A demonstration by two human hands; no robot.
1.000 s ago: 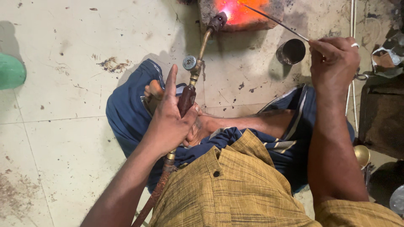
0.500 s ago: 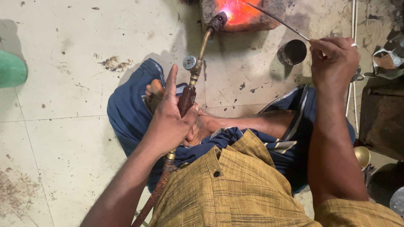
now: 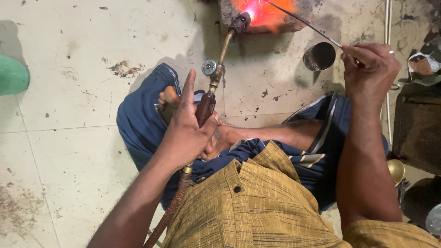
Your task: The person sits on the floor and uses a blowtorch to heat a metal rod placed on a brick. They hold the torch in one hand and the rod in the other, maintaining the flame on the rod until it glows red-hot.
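Note:
My left hand point(image 3: 186, 131) grips the dark red handle of a brass gas torch point(image 3: 216, 76), index finger stretched straight out along it. The torch's black nozzle point(image 3: 240, 22) points at a block point(image 3: 229, 14) at the top edge, where an orange flame glows point(image 3: 264, 10). My right hand point(image 3: 370, 71) pinches a thin metal rod point(image 3: 303, 22) that slants up left into the glowing spot. I sit cross-legged on the floor in blue shorts and a mustard shirt.
A small dark metal cup point(image 3: 320, 56) stands on the tiled floor just left of my right hand. A braided hose point(image 3: 167, 216) trails from the torch handle. A green object point(image 3: 13, 76) lies at far left. Dark boxes and a brass bowl point(image 3: 396, 171) crowd the right edge.

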